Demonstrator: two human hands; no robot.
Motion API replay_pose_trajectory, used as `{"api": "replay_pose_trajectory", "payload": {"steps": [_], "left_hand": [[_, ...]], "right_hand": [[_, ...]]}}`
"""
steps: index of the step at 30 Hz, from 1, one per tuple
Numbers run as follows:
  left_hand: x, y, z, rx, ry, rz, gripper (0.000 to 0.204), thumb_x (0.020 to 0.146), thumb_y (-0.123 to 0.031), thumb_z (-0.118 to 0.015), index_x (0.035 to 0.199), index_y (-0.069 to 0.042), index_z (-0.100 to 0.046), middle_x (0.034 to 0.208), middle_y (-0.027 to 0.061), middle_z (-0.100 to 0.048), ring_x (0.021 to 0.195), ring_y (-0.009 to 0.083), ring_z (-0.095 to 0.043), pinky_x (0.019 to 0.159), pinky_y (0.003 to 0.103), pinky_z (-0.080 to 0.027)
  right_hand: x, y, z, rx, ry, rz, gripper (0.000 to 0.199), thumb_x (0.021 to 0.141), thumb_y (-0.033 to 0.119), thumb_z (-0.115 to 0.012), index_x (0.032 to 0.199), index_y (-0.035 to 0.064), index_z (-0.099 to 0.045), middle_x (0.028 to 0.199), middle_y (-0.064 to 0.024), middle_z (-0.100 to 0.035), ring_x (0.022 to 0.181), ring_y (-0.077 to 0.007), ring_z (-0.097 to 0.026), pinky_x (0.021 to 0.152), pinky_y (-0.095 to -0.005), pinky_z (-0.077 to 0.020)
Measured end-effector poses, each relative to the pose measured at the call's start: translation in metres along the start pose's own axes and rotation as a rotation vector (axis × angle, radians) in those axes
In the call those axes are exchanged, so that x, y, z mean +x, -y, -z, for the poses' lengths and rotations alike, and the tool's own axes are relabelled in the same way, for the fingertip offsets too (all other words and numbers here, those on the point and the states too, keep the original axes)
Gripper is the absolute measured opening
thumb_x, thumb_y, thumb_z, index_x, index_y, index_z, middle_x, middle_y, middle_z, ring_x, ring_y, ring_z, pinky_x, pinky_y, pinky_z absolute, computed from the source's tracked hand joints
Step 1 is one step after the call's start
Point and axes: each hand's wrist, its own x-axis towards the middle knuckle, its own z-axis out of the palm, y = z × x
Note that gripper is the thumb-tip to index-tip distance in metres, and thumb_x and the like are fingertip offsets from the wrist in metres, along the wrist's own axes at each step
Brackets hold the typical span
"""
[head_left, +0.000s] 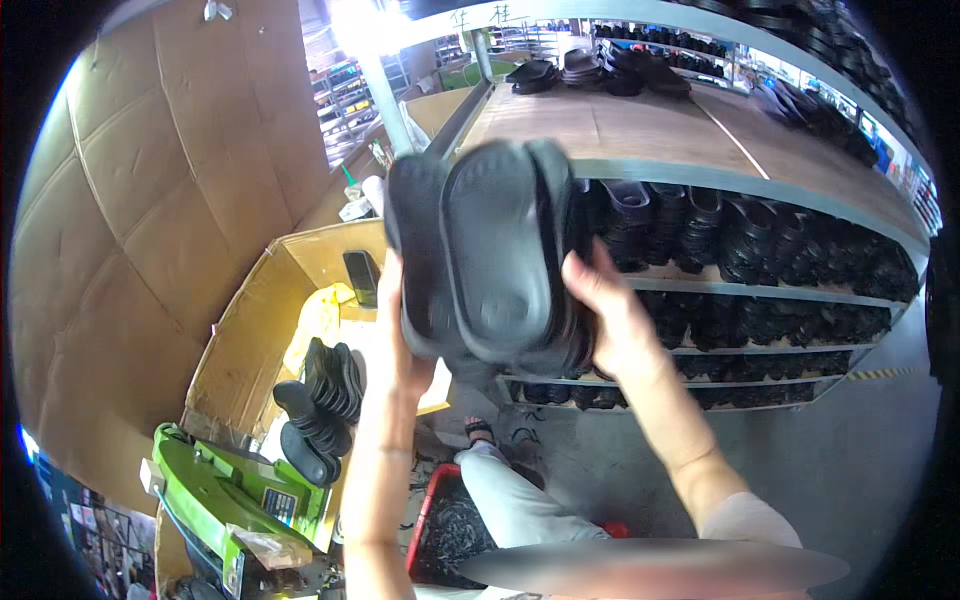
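Observation:
Between my two hands I hold a bundle of black shoe soles, lifted in front of the shelf rack. The soles overlap, with one broad sole facing me and others beside and behind it. My left hand presses on the bundle's left side, partly hidden by it. My right hand grips the right side, its thumb on the edge. Down to the left, several more black soles lie in stacks on the cardboard-lined bench.
A metal rack stands ahead and right, its lower shelves packed with black soles; more lie on the wooden top shelf. At lower left are a green machine, a phone and a yellow cloth. A red bin sits by my leg.

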Motion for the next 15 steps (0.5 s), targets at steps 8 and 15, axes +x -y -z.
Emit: {"api": "replay_pose_trajectory", "payload": {"steps": [8,15], "left_hand": [[0.123,-0.057,-0.094,0.057,0.316,0.161,0.067,0.081,-0.063,-0.052,0.126,-0.014,-0.052,0.126,0.0114,-0.055,0.116,0.0271,-0.051,0.101,0.049,-0.037],[0.223,-0.067,-0.106,0.167,0.390,0.327,0.076,0.072,-0.073,-0.052,0.118,-0.013,-0.060,0.119,0.0147,-0.059,0.108,0.0311,-0.056,0.096,0.053,-0.038]], "right_hand": [[0.091,0.108,-0.005,0.121,0.110,-0.033,0.034,0.089,0.031,-0.058,0.109,0.0029,-0.061,0.111,-0.0148,-0.063,0.104,-0.0251,-0.060,0.095,-0.0431,-0.0455],[0.184,0.138,0.023,0.029,0.037,-0.170,0.045,0.086,0.041,-0.059,0.111,0.0039,-0.059,0.115,-0.0189,-0.060,0.107,-0.0314,-0.057,0.096,-0.0545,-0.0389]]}}
